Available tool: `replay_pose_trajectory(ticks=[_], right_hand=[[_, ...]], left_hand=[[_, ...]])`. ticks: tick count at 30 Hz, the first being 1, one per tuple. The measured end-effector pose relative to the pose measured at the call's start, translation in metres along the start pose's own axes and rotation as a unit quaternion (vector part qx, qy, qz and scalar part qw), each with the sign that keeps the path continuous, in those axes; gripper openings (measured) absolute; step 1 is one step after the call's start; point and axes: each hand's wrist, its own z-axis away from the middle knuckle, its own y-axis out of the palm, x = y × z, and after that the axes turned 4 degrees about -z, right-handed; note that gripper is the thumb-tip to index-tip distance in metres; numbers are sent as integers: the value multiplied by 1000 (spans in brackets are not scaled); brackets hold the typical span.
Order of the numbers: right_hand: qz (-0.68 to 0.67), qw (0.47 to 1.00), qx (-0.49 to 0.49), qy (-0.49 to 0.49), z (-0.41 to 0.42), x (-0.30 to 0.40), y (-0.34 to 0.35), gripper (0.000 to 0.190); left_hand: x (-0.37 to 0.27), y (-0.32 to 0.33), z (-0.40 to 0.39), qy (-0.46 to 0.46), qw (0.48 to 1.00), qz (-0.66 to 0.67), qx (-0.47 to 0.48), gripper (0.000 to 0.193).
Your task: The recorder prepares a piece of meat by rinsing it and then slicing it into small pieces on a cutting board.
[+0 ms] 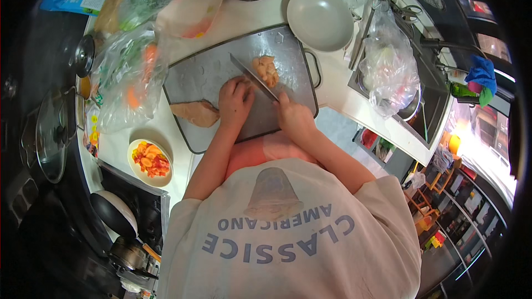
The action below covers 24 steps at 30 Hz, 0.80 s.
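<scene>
My right hand [294, 116] grips the handle of a kitchen knife [249, 74], its blade slanting up and left across a dark grey cutting board [286, 47]. Beside the blade, my left hand [235, 103] rests on the board with its fingers bent and the fingertips close to the steel. Whatever lies under those fingertips is mostly hidden. Cut pieces of pale raw meat [266, 70], apparently chicken, are heaped on the far side of the blade. A larger uncut piece of raw meat [196, 113] lies left of my left wrist, at the board's left edge.
An oval bowl of chopped red and orange vegetables [151, 162] stands left of the board. Plastic bags with carrots [132, 96] lie behind it. A shallow white bowl [320, 18] touches the board's far right area. Further right, a plastic bag [388, 66] sits over the sink [434, 120].
</scene>
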Motion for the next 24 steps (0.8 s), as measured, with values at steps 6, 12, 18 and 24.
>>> replay_pose_trajectory(ticks=[6, 12, 18, 24], right_hand=[[16, 998, 43, 48, 21, 7, -3, 21], [22, 997, 47, 58, 17, 8, 8, 22], [43, 995, 59, 73, -14, 12, 24, 27], [29, 995, 62, 70, -60, 40, 22, 28]], left_hand=[[6, 1, 3, 5, 1000, 14, -17, 22], [8, 0, -1, 33, 998, 35, -27, 21], [11, 5, -2, 12, 999, 39, -11, 23], [16, 15, 15, 44, 998, 30, 14, 25]])
